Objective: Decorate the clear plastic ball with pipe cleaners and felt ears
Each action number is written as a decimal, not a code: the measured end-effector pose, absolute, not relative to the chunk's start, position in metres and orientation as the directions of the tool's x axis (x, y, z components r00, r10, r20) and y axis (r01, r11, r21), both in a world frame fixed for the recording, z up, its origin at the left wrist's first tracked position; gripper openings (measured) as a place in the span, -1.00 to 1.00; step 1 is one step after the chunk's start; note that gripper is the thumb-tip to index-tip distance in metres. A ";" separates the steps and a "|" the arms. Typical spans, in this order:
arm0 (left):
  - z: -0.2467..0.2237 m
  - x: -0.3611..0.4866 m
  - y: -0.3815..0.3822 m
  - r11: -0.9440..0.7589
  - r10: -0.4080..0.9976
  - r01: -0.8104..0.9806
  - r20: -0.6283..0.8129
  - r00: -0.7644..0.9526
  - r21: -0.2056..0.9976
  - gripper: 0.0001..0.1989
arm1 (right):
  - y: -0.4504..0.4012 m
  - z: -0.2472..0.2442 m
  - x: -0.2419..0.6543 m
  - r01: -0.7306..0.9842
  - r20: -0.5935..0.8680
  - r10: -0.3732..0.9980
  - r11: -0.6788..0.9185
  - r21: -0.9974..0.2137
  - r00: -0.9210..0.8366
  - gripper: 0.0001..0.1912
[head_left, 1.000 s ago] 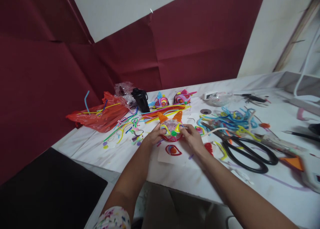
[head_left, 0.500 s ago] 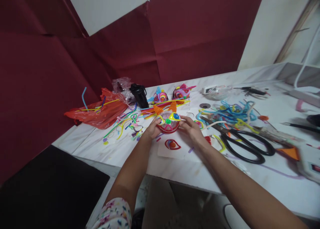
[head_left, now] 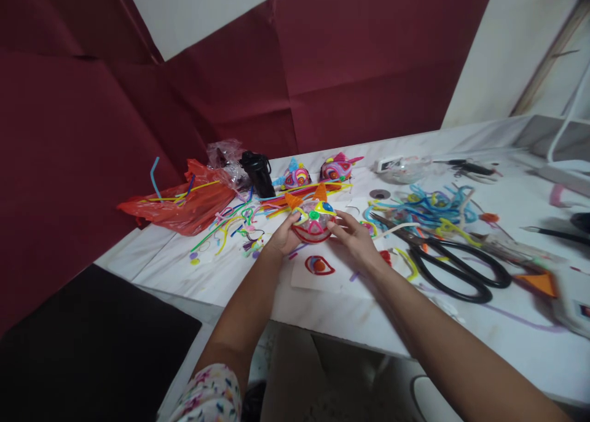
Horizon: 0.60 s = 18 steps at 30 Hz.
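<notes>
Between my two hands is a small animal-face craft (head_left: 316, 220) with a clear body, orange pointed ears, yellow and blue eyes, a green nose and a red rim. My left hand (head_left: 286, 234) is closed around its left side. On the opposite side, the fingers of my right hand (head_left: 353, 233) grip the edge. Just below it, on a pale sheet (head_left: 302, 281), lies an eye shape (head_left: 319, 265) with a red outline and an orange centre. Two finished-looking colourful animal faces, one with blue ears (head_left: 295, 175) and one with pink ears (head_left: 337, 166), stand behind.
Black-handled scissors (head_left: 449, 262) lie open to the right, by a heap of blue pipe cleaners (head_left: 436, 206). A black bottle (head_left: 258, 175) and a red plastic bag (head_left: 184, 207) are at the back left. Pliers (head_left: 477, 171) rest at the back right.
The craft face has tipped back slightly, so its red rim and lower front show more. Both hands keep their grip on it; the view has shifted a little.
</notes>
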<state>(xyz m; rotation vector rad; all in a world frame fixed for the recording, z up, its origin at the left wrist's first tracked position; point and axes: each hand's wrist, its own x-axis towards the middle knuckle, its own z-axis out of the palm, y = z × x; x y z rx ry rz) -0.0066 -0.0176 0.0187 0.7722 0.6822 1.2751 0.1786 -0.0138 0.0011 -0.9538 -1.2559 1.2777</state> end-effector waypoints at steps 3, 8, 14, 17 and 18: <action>0.022 -0.005 -0.020 0.133 0.981 -0.557 -0.028 0.193 0.820 -0.55 | -0.014 0.001 0.179 -0.156 0.115 0.986 0.096 -0.983 -0.117 -0.30; 0.026 -0.003 -0.022 0.109 0.984 -0.541 -0.012 0.180 0.834 -0.54 | -0.014 0.002 0.179 -0.211 0.103 0.987 0.076 -0.975 -0.123 -0.31; 0.018 -0.007 -0.019 -0.006 0.994 -0.522 0.064 0.093 0.853 -0.38 | -0.018 0.006 0.179 -0.282 0.119 0.985 0.079 -0.956 -0.127 -0.37; 0.014 -0.009 -0.017 -0.060 0.991 -0.510 0.115 0.075 0.858 -0.31 | -0.022 0.010 0.179 -0.274 0.128 0.981 0.084 -0.958 -0.147 -0.42; 0.014 -0.009 -0.017 -0.074 0.988 -0.504 0.132 0.081 0.860 -0.29 | -0.023 0.012 0.179 -0.258 0.124 0.981 0.082 -0.963 -0.149 -0.42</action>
